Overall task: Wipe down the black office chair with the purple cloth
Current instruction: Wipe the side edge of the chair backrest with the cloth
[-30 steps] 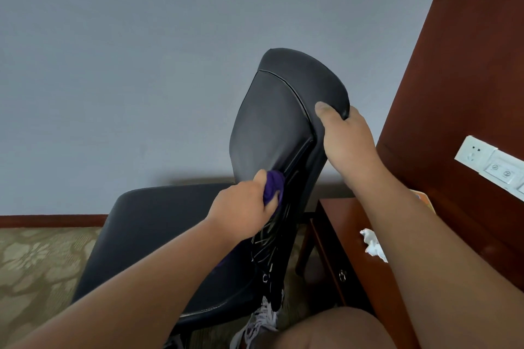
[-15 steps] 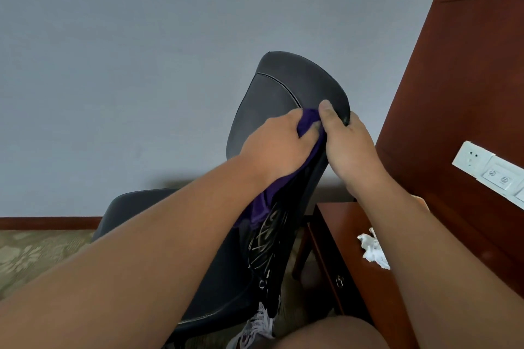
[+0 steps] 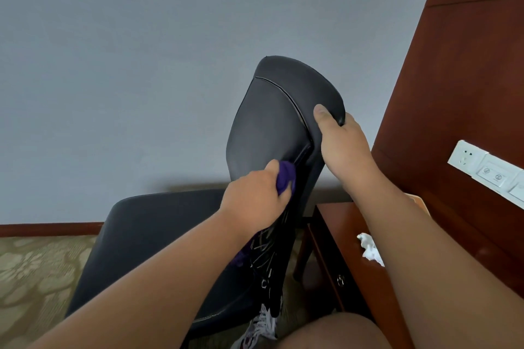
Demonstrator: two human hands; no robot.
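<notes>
left hand [image 3: 252,193] dropped down chair [image 3: 272,122] back, gripping purple cloth [image 3: 285,178] — right hand [image 3: 340,142] clamps top edge; tissue [image 3: 368,248] on table [image 3: 340,229].

Black chair [image 3: 272,133], purple cloth [image 3: 285,178], grey wall [image 3: 141,65], red-brown wooden table [image 3: 348,238], beige floral-patterned carpet [image 3: 37,269].

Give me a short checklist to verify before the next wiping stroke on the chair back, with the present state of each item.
1. Purple cloth held in left hand: ok, bunched in the fist.
2. Cloth touching the black chair backrest: ok, pressed at its lower right edge.
3. Right hand steadying the chair: ok, it grips the backrest's upper right corner, thumb in front.
4. Path upward free: ok up to the right hand, which covers the corner.
5. Crumpled white tissue on the wooden side table: ok, apart from the chair.
6. Backrest clean: cannot tell.
</notes>
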